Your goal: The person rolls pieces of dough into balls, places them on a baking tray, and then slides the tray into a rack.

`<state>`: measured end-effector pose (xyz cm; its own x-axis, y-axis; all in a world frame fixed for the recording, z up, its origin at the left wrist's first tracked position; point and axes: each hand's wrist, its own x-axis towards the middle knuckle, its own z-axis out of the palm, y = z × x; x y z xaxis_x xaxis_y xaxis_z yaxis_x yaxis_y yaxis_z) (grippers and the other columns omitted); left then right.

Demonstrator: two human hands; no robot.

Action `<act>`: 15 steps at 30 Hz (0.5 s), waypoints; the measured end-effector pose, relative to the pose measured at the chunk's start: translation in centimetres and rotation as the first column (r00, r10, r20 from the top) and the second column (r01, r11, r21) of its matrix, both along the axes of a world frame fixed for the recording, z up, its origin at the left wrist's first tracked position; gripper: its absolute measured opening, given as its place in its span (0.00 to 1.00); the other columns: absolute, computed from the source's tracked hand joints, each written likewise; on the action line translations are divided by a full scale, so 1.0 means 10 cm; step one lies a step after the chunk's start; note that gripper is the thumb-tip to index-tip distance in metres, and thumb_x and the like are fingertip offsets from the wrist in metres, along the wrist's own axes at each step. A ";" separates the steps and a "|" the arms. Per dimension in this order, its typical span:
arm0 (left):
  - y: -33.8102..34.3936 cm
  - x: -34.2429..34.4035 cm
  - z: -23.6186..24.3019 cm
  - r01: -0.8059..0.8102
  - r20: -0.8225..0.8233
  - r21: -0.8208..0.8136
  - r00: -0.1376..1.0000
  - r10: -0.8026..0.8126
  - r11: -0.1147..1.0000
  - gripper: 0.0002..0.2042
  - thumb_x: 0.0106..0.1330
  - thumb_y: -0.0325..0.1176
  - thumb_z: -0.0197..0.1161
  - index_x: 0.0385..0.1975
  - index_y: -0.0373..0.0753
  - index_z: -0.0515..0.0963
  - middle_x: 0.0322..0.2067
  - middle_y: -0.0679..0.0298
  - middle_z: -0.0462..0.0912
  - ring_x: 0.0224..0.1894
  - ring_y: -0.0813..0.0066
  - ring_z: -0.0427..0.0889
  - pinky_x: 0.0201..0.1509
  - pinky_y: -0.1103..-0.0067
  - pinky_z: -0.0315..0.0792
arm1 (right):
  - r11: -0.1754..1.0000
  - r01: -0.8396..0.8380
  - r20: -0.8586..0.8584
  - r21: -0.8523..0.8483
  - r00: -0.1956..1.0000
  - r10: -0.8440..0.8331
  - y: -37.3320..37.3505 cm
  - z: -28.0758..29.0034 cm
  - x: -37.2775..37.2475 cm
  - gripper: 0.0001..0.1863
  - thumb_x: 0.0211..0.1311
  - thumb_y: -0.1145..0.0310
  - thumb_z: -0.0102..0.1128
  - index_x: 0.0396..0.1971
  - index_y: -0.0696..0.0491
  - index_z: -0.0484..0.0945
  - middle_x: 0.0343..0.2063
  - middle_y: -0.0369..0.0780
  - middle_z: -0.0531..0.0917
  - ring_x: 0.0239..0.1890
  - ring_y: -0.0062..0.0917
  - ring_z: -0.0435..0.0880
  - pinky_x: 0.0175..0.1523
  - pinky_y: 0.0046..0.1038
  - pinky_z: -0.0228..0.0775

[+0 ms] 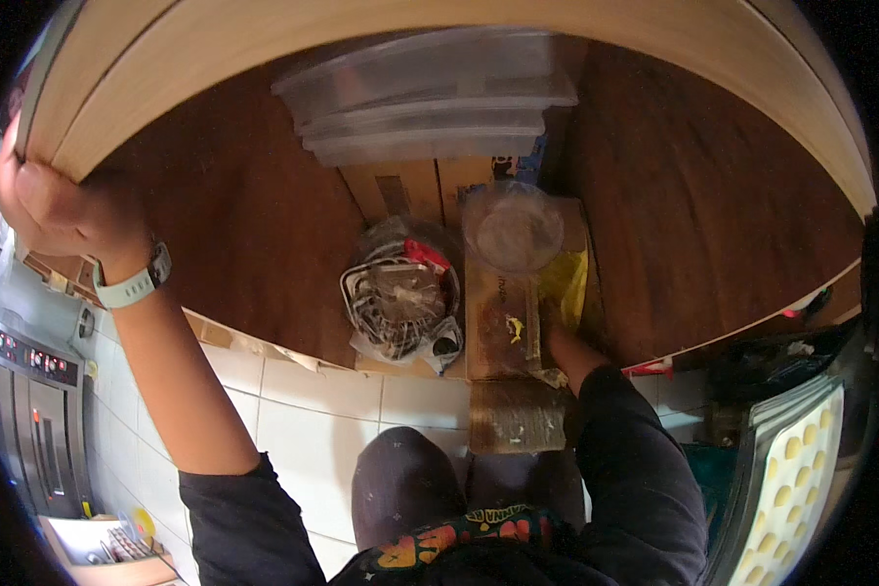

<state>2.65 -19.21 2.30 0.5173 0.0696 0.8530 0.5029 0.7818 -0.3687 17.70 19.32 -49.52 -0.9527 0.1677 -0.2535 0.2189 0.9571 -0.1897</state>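
At the upper left, my left hand [63,210] is closed around the edge of a pale wooden tabletop [98,93], with a watch on the wrist. My right hand [560,337] reaches low under the top, into or against an open cardboard box [488,332]. Its fingers are lost in shadow beside a yellow plastic wrapper [568,278]. A clear round plastic bowl or lid [514,227] rests over the far part of the box. Left of the box stands a round container [400,303] filled with metal utensils, with a red item on it.
Clear plastic bins [430,107] are stacked on cardboard boxes [396,190] at the back. A cardboard flap [518,418] hangs toward my knees. On the right stands a tray [796,469] of small pale dough pieces. A metal oven [44,420] is at the left, across the tiled floor [298,415].
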 end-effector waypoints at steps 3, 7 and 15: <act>-0.07 0.03 0.04 0.091 0.108 0.015 0.990 -0.092 0.996 0.25 0.66 0.42 0.37 0.35 0.27 0.78 0.34 0.52 0.82 0.35 0.60 0.80 0.43 0.70 0.72 | 1.000 0.001 -0.034 -0.019 0.999 -0.001 -0.08 0.02 -0.02 0.15 0.59 0.68 0.50 0.44 0.54 0.78 0.42 0.48 0.81 0.46 0.41 0.80 0.50 0.41 0.71; -0.04 0.00 -0.04 0.136 0.189 0.051 0.971 -0.144 0.989 0.28 0.67 0.48 0.36 0.36 0.27 0.77 0.34 0.52 0.80 0.37 0.60 0.78 0.45 0.70 0.70 | 0.999 0.041 -0.039 -0.018 0.998 -0.042 -0.04 0.06 0.01 0.14 0.59 0.68 0.50 0.43 0.54 0.78 0.42 0.47 0.81 0.46 0.40 0.80 0.50 0.40 0.72; 0.02 0.10 -0.07 0.096 0.266 0.079 0.957 -0.113 0.992 0.22 0.67 0.44 0.38 0.38 0.29 0.74 0.36 0.50 0.77 0.40 0.57 0.74 0.47 0.67 0.65 | 0.997 0.079 -0.034 -0.014 0.996 -0.079 -0.11 0.13 0.01 0.13 0.58 0.68 0.52 0.41 0.54 0.79 0.41 0.47 0.81 0.46 0.39 0.81 0.49 0.39 0.72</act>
